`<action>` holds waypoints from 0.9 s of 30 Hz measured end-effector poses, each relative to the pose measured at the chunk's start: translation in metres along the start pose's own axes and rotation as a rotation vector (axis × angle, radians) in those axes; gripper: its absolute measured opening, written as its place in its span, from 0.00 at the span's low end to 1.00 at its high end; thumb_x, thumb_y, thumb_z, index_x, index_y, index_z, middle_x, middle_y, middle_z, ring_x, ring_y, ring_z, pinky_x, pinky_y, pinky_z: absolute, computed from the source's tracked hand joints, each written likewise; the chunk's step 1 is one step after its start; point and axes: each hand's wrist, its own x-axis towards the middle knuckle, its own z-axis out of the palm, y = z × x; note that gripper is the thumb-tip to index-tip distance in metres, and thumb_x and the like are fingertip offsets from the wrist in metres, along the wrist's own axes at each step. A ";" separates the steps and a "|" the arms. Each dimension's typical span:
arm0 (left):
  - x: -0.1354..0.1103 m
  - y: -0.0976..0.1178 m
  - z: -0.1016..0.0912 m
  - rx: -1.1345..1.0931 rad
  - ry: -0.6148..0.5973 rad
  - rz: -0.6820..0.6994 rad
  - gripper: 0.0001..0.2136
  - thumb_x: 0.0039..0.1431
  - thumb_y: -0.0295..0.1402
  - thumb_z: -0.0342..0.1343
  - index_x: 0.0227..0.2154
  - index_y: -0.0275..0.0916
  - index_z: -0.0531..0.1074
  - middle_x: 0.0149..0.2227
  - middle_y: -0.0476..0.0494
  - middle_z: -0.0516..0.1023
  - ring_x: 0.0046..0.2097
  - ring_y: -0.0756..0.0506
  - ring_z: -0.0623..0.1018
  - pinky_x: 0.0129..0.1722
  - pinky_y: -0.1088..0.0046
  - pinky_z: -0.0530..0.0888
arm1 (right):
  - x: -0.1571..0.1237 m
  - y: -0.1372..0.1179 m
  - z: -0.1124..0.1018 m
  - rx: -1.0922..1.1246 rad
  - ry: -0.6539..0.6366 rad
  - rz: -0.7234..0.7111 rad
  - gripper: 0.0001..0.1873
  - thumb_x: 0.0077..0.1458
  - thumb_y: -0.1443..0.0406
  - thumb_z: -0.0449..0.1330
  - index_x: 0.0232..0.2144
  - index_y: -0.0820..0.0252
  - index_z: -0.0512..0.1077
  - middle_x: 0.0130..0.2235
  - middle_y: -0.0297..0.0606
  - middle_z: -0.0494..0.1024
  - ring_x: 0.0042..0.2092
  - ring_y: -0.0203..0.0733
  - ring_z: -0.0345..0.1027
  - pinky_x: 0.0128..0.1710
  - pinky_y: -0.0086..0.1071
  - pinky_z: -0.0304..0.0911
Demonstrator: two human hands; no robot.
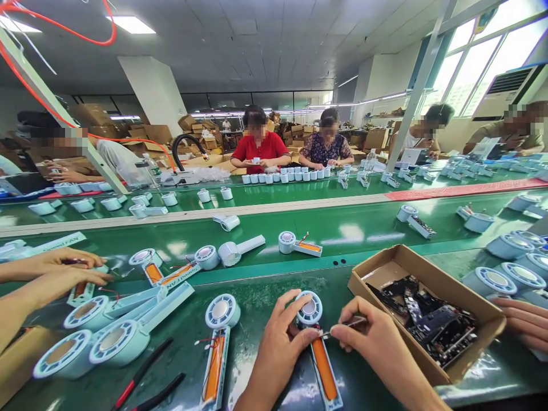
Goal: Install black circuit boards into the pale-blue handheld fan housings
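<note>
A light blue handheld fan [326, 374] lies in front of me with its handle uncovered, showing a long orange battery. My left hand [280, 342] grips it around the round head, thumb pressed at the neck. My right hand [377, 342] pinches a slim metal tool [354, 322], probably tweezers, whose tip reaches the neck beside my left thumb. Wires at that spot are mostly hidden by my fingers. Left of my hands lies another opened fan [221, 313] with an orange battery and loose leads.
Right of my hands stands a cardboard box [363, 279] of black circuit boards. Pliers [143, 371] with red and black handles lie at left. Co-workers' hands [55, 274] work at both sides. Several fans sit on the green conveyor belt [363, 234]; people sit beyond.
</note>
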 end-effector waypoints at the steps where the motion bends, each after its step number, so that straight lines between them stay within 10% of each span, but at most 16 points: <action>1: -0.001 0.001 0.001 0.000 0.011 -0.009 0.20 0.58 0.35 0.63 0.54 0.53 0.75 0.64 0.44 0.65 0.29 0.53 0.71 0.36 0.71 0.76 | -0.002 0.003 -0.003 -0.123 0.009 -0.036 0.11 0.56 0.62 0.66 0.30 0.56 0.66 0.28 0.29 0.75 0.29 0.38 0.72 0.32 0.31 0.67; 5: -0.003 0.000 0.008 -0.043 -0.002 -0.050 0.20 0.62 0.38 0.59 0.57 0.53 0.72 0.68 0.42 0.60 0.26 0.54 0.71 0.24 0.75 0.74 | -0.006 -0.002 -0.012 -0.682 -0.065 -0.411 0.02 0.62 0.68 0.61 0.37 0.55 0.72 0.32 0.33 0.76 0.34 0.42 0.73 0.34 0.34 0.65; 11: -0.004 -0.003 0.012 -0.086 0.026 -0.039 0.20 0.62 0.35 0.58 0.57 0.50 0.72 0.69 0.39 0.60 0.25 0.54 0.73 0.23 0.74 0.76 | -0.016 -0.025 -0.014 -1.048 -0.188 -0.762 0.23 0.59 0.76 0.55 0.55 0.56 0.68 0.43 0.42 0.75 0.37 0.44 0.74 0.36 0.34 0.68; 17: -0.007 0.000 0.016 -0.157 0.030 -0.066 0.21 0.64 0.34 0.55 0.59 0.50 0.69 0.69 0.41 0.57 0.26 0.55 0.74 0.25 0.76 0.76 | -0.018 -0.016 -0.006 -0.781 -0.204 -0.477 0.13 0.67 0.69 0.50 0.35 0.56 0.73 0.33 0.38 0.76 0.32 0.42 0.75 0.28 0.31 0.68; 22: -0.009 0.005 0.012 -0.310 -0.080 -0.112 0.23 0.63 0.33 0.55 0.61 0.53 0.65 0.70 0.43 0.52 0.25 0.58 0.74 0.25 0.76 0.76 | -0.015 -0.014 0.001 -0.396 -0.274 0.045 0.15 0.69 0.67 0.45 0.51 0.56 0.69 0.26 0.28 0.75 0.14 0.32 0.64 0.12 0.24 0.54; 27: -0.007 0.003 0.012 -0.273 -0.068 -0.121 0.25 0.61 0.30 0.54 0.60 0.55 0.65 0.70 0.46 0.54 0.25 0.57 0.75 0.24 0.76 0.77 | -0.014 -0.015 -0.004 -0.821 -0.249 -0.326 0.16 0.60 0.72 0.59 0.49 0.56 0.72 0.36 0.36 0.79 0.26 0.39 0.74 0.25 0.29 0.66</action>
